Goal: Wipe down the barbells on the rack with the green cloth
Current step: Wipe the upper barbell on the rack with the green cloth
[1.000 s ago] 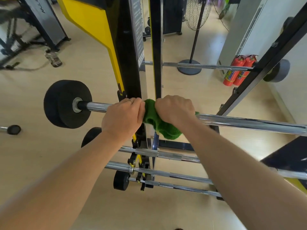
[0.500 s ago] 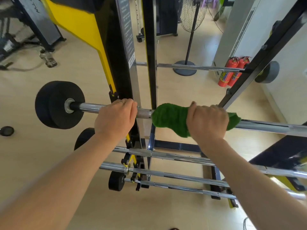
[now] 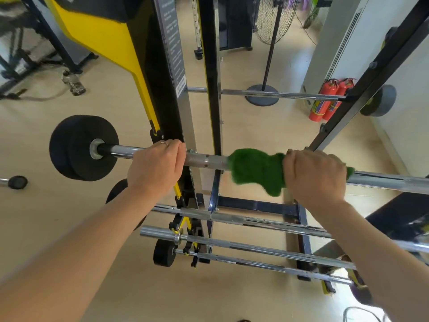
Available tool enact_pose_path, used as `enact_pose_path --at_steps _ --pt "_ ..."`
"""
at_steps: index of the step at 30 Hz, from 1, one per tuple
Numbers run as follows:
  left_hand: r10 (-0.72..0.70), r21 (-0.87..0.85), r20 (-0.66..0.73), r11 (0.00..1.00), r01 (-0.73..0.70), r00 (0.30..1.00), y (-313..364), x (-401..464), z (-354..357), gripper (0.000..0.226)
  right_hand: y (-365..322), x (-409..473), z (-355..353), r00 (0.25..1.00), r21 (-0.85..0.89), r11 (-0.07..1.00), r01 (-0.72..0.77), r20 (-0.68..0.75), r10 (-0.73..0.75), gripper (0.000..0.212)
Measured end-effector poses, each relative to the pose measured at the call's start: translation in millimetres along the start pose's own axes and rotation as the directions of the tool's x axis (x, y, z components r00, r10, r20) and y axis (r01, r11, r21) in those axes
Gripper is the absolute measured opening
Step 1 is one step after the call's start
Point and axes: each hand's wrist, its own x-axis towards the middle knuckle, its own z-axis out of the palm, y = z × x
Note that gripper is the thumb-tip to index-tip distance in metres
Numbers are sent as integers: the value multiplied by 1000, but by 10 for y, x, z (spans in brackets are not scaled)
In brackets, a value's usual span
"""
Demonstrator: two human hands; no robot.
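Black weight plate [image 3: 81, 147] is seen at the left end of the top barbell [image 3: 206, 161], outside the rack's left upright [image 3: 169, 89].

Left hand [image 3: 155, 168] is wrapped around the bar just inboard of the plate, fingers curled over the shaft; a steadying hold, by the look of it. A ring is worn on one finger.

A bare knurled stretch of bar is exposed between the two hands, close to the left upright.

Green cloth [image 3: 257, 170] is folded around the bar right of that stretch, one loose lobe hanging below. Right hand [image 3: 315, 175] is clenched over the cloth's right part, pressing it to the shaft; a small tuft shows past the hand on its right side.

Beyond it, the bar runs on bare toward the rack's right edge.

Progress, as judged: the wipe of the top bar is under way, somewhere around mid-shaft. Whether any section is already clean cannot be told from the shine alone. The long right-hand run is probably yet to be covered.

Lower barbells [image 3: 243, 247], three at least, are racked beneath with no cloth on them, and another bar [image 3: 278, 94] sits on the far side. These are presumed outstanding; the bulk of the task appears to remain.
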Motion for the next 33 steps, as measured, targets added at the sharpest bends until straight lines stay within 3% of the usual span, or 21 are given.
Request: enact_pose_path --at_steps 3,7,10,12,14,15,17,21,23,24,26,27,28,30,33 --pt "-14 -13 -24 1000 13 1000 43 1 11 40 -242 54 -33 997 -78 997 11 76 -5 57" --pt "-43 -7 -60 999 42 997 56 3 37 44 -1196 225 -28 926 28 958 287 249 -285 28" --pt "-48 -45 -92 998 44 995 41 -7 48 42 -1438 392 5 882 148 929 339 294 -369 24" --pt "-64 -81 -80 995 57 995 30 7 34 44 -1376 567 -22 761 348 913 212 527 -378 33" --pt "-95 -154 -79 985 82 992 25 11 3 46 -1272 713 -106 526 534 837 -117 749 -404 42" --pt "-117 -201 -80 975 99 990 24 3 -11 48 -1231 764 -135 438 547 802 -240 798 -413 42" --pt "-170 -283 -112 950 133 979 36 -13 -4 43 -1173 814 -186 386 509 820 -263 834 -394 40" --pt "-377 -400 -189 873 280 907 11 20 41 35 -1194 885 -155 369 438 860 -262 869 -330 40" --pt "-444 -431 -193 840 331 875 8 35 56 38 -1288 843 -124 403 439 875 -203 852 -334 42" --pt "-459 -463 -188 821 334 868 5 37 57 38 -1349 782 -102 490 429 900 -83 803 -338 35" --pt "-492 -553 -159 763 336 856 -12 30 42 37 -1459 524 -20 791 258 944 204 525 -315 26" --pt "-512 -609 -135 718 337 848 -26 31 31 36 -1527 348 -34 905 162 955 250 313 -290 29" --pt "-535 -665 -104 664 341 838 -25 42 21 35 -1608 192 -33 963 114 970 214 144 -229 36" --pt "-572 -755 -34 552 354 820 -46 57 3 34 -1839 -63 9 991 179 975 132 4 -135 42" --pt "-576 -838 60 414 355 815 -126 46 -19 32 -2062 -247 154 973 199 953 230 -10 -232 45"
